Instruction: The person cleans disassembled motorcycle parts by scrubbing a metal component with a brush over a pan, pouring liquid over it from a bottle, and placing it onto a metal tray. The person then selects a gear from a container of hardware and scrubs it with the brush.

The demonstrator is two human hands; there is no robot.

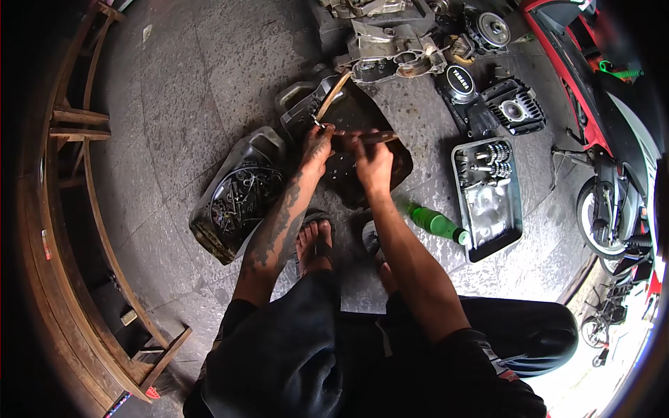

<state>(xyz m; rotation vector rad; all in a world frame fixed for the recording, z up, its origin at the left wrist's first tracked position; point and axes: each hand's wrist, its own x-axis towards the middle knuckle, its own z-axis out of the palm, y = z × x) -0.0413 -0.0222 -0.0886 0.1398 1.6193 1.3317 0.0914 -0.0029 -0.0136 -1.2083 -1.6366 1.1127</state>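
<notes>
My left hand (318,148) is closed on a small shiny metal part (318,123) over a dark oily pan (398,164). My right hand (373,167) grips a brown-handled brush (380,137), blurred by motion, its working end close to my left fingers. A light wooden stick (334,96) slants across the pan's far left side, just beyond my left hand. Left of my forearm, a cut-open plastic container (259,143) holds many bolts and small metal parts (240,202).
Engine casings (390,52) and a YAMAHA cover (460,82) lie ahead, near a finned cylinder (516,110). At right are a green bottle (435,223), a tray (488,251) of gears and a motorcycle (613,202). A wooden bench (77,306) lines the left.
</notes>
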